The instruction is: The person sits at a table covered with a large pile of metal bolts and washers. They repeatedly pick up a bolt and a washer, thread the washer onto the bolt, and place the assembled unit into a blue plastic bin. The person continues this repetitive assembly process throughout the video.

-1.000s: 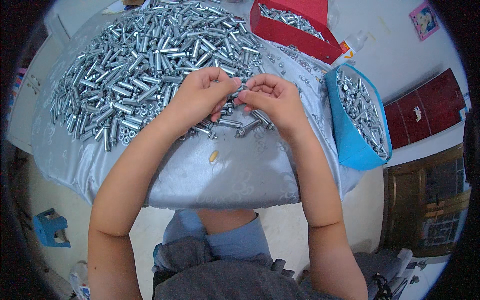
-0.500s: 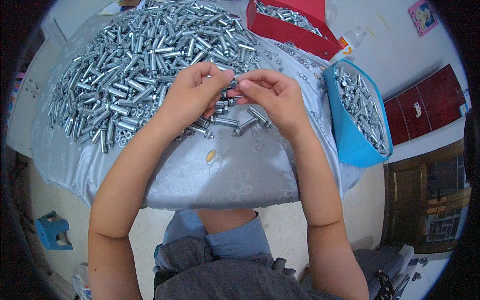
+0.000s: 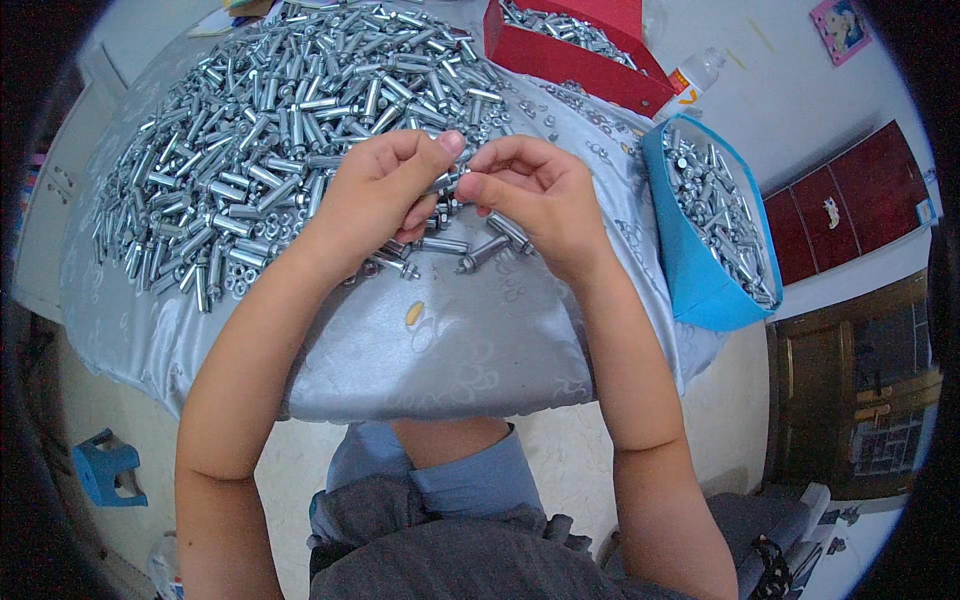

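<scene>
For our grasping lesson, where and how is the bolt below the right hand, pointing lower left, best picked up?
Probably pinch that bolt across its smooth barrel, from above and the near side: it lies flat, with bare cloth before it.

- Left forearm [image 3: 255, 350] slants up and inward, elbow bent; right forearm [image 3: 635, 355] mirrors it, steeper.
- Left hand [image 3: 385, 192]: back up, thumb extended along the top, fingers curled beneath.
- Right hand [image 3: 538, 205]: fingers bent, thumb pointing inward toward left fingertips.
- Hands close together, fingertips facing.
</scene>
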Available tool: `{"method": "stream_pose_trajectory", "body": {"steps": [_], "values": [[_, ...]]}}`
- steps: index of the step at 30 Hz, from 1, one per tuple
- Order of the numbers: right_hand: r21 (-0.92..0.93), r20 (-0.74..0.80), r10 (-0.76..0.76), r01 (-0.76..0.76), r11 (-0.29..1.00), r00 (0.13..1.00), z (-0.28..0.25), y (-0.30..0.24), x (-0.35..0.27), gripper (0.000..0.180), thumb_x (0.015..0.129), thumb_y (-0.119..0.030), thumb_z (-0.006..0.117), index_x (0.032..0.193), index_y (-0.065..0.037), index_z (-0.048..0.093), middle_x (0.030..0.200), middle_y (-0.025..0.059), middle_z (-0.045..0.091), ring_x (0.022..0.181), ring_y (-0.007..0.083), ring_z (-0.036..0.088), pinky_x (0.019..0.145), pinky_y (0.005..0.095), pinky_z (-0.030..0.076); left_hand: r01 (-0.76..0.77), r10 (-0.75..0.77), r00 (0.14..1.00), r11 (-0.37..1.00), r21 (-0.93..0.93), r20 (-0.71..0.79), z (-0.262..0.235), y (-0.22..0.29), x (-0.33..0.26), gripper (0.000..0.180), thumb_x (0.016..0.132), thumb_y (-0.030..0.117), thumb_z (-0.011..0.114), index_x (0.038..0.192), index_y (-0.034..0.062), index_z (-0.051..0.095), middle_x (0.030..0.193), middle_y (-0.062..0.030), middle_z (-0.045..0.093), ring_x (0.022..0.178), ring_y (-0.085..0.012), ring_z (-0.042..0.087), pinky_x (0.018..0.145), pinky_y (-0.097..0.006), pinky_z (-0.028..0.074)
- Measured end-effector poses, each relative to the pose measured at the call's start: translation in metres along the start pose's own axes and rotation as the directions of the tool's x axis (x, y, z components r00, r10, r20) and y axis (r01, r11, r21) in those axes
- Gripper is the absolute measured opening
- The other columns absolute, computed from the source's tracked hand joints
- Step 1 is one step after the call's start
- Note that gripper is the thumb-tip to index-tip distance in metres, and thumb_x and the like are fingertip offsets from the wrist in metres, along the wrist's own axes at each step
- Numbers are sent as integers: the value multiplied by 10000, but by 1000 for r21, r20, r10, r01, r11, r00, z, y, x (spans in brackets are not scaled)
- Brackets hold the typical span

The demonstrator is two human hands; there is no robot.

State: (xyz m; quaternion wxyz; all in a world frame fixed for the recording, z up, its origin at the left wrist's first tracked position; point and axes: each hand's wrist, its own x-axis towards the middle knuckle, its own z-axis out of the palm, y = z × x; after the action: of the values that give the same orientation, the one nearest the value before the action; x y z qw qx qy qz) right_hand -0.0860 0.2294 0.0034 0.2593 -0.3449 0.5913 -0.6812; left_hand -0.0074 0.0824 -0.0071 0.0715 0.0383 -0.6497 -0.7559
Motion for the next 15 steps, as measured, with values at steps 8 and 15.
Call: {"method": "stream_pose_trajectory", "body": {"steps": [8, 15], "values": [[68, 75, -28, 23, 997, 997, 1, 6, -1, 245, 714, -33, 659, 931, 20, 559, 823, 54, 586, 766, 107, 569, 685, 219, 469, 4, -4, 1000, 1000, -11, 28, 1, 6, -3, 306, 841, 352, 513, 837, 47, 539, 441, 38, 371, 364, -43, 318, 351, -180, 250], [-215, 4, -163, 160, 963, 987, 0, 8, -3, 240, 708, -85, 676, 913, 22, 613, 785, 44, 592, 734, 80, 546, 650, 205, 447, 14, -14, 1000, 1000, 1, 27, 1, 5, -2, 318, 841, 356, 510, 845, 39, 537, 442, 31, 372, 363, -43, 317, 353, -183, 257]]}}
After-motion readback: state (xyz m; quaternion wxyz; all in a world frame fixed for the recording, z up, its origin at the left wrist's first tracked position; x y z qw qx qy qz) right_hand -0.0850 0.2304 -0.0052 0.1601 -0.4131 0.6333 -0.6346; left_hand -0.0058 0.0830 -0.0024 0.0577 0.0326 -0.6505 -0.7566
